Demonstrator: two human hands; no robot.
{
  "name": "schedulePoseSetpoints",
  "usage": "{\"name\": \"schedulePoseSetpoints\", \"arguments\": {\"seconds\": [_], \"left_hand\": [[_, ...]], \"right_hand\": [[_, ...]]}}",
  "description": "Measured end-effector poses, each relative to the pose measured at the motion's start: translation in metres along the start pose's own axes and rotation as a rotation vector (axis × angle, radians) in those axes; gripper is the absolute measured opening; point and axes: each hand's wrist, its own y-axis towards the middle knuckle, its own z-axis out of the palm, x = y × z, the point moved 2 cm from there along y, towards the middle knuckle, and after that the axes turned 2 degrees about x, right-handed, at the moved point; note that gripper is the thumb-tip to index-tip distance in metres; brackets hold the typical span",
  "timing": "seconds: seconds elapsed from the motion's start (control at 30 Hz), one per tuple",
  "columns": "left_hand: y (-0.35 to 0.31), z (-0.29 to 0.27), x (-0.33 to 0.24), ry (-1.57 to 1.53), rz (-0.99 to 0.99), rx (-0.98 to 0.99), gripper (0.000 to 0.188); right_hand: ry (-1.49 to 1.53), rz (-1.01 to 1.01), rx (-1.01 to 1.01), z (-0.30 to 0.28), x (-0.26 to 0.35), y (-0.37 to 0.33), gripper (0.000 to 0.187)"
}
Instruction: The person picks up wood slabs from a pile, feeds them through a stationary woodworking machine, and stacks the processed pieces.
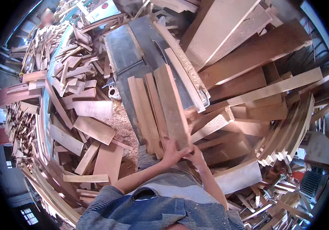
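Observation:
A wooden board (pixel 172 103) reaches from my body over the dark metal machine table (pixel 120 42). My left hand (pixel 171 152) is closed on the left side of its near end. My right hand (pixel 196 157) grips the near right corner, fingers partly hidden by the board. Left of it lie a narrow strip (pixel 156 105) and a wider wooden piece (pixel 141 115), their near ends close to my left hand. Beyond the board, a thin dark curved edge, perhaps a saw blade, rises beside a long wooden guide strip (pixel 185 78).
Sawdust (pixel 124 119) covers the floor left of the table. Loose offcuts (pixel 94 129) pile up further left. Large planks (pixel 256 53) lean at the right, near stacked curved pieces (pixel 287 130). A ribbed motor (pixel 313 184) stands lower right. A person (pixel 47 18) is far off at upper left.

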Motion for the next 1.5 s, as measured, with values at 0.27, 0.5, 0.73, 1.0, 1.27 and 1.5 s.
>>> {"name": "schedulePoseSetpoints", "arguments": {"seconds": [0.27, 0.5, 0.73, 1.0, 1.27, 1.5], "left_hand": [[0.136, 0.006, 0.034, -0.327, -0.303, 0.096, 0.045], [0.213, 0.03, 0.046, -0.266, -0.232, -0.301, 0.031], [0.231, 0.016, 0.038, -0.133, -0.26, -0.316, 0.035], [0.265, -0.002, 0.043, -0.06, -0.142, -0.386, 0.035], [0.289, -0.015, 0.056, -0.036, -0.198, -0.371, 0.037], [0.299, -0.025, 0.051, -0.059, -0.242, -0.392, 0.038]], "right_hand": [[0.711, 0.104, -0.469, -0.068, -0.098, -0.019, 0.045], [0.612, 0.107, -0.523, -0.082, -0.09, 0.011, 0.043], [0.135, 0.314, -0.479, -0.085, -0.038, 0.019, 0.042], [-0.032, 0.31, -0.553, -0.084, -0.04, 0.057, 0.05], [0.011, 0.299, -0.561, -0.077, -0.032, 0.081, 0.048], [0.041, 0.255, -0.555, -0.074, -0.028, 0.096, 0.048]]}}
